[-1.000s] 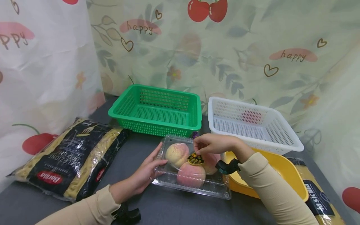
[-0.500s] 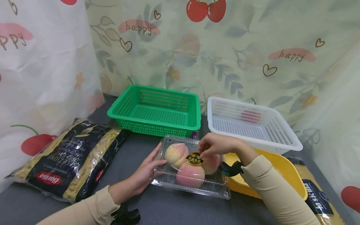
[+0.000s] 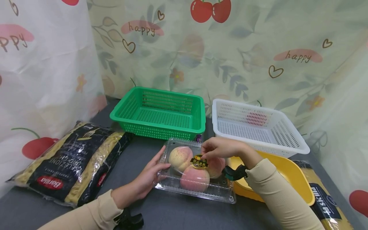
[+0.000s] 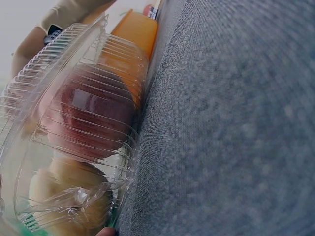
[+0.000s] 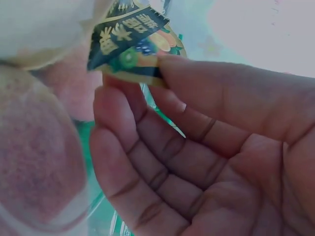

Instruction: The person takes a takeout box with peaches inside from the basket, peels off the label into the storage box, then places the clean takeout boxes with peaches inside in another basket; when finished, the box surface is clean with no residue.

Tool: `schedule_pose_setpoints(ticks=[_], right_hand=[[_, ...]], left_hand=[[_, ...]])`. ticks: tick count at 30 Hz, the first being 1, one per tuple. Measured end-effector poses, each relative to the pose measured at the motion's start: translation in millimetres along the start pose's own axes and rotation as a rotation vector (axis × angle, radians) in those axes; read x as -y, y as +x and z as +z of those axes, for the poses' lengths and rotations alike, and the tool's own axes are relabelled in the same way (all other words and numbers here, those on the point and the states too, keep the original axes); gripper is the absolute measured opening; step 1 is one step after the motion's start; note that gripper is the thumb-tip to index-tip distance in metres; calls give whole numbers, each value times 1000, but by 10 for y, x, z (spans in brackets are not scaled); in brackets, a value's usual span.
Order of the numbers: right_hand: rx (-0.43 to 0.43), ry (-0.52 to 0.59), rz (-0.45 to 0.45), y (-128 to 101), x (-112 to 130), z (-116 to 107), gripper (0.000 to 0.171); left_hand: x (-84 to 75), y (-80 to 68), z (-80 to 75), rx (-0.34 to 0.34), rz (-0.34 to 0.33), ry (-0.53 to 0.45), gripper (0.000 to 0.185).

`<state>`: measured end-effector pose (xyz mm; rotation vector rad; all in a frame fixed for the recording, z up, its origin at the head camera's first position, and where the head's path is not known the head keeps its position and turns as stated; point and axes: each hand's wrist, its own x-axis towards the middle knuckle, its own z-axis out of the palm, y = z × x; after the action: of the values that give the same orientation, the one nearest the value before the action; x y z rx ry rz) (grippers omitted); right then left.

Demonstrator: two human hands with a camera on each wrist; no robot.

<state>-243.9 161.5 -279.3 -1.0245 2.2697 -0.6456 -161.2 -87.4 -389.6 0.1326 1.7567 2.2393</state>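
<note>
A clear plastic clamshell box [image 3: 172, 187] lies on the dark cloth with three pink-and-yellow peaches [image 3: 195, 179] inside. My left hand [image 3: 148, 177] holds the box by its left side, thumb over the lid edge and fingers along the side wall. On the lid sits a black-and-gold fruit sticker [image 3: 199, 162]. My right hand [image 3: 219, 147] pinches the edge of that sticker between thumb and index finger. In the right wrist view the sticker [image 5: 133, 49] is bent at the pinched corner, while the other fingers curl beneath. How much of it still adheres cannot be made out.
Behind the box stand a green basket [image 3: 158, 128] and a white basket [image 3: 244, 135]. A yellow bin [image 3: 299, 179] sits close on the right, beside a pasta bag [image 3: 327, 201]. Another large pasta bag [image 3: 72, 163] lies left. A small purple object [image 3: 198, 138] is by the green basket.
My right hand has shifted slightly to the right, then a little back, with its fingertips staying at the sticker's edge. My left hand and the box stay in place.
</note>
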Motion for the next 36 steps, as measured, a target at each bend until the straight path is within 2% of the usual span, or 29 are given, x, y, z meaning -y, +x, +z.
schedule_pose_setpoints(ticks=[13, 21, 29, 36], right_hand=[[-8, 79, -6, -2, -17, 24, 11], [-9, 77, 13, -3, 0, 35, 11], [-41, 187, 50, -60, 7, 2, 16], [-36, 163, 9, -89, -42, 30, 13]], left_hand=[[1, 1, -2, -3, 1, 3, 73], [-4, 0, -1, 4, 0, 4, 73], [-7, -5, 6, 2, -2, 0, 73], [-15, -21, 8, 10, 6, 13, 74]])
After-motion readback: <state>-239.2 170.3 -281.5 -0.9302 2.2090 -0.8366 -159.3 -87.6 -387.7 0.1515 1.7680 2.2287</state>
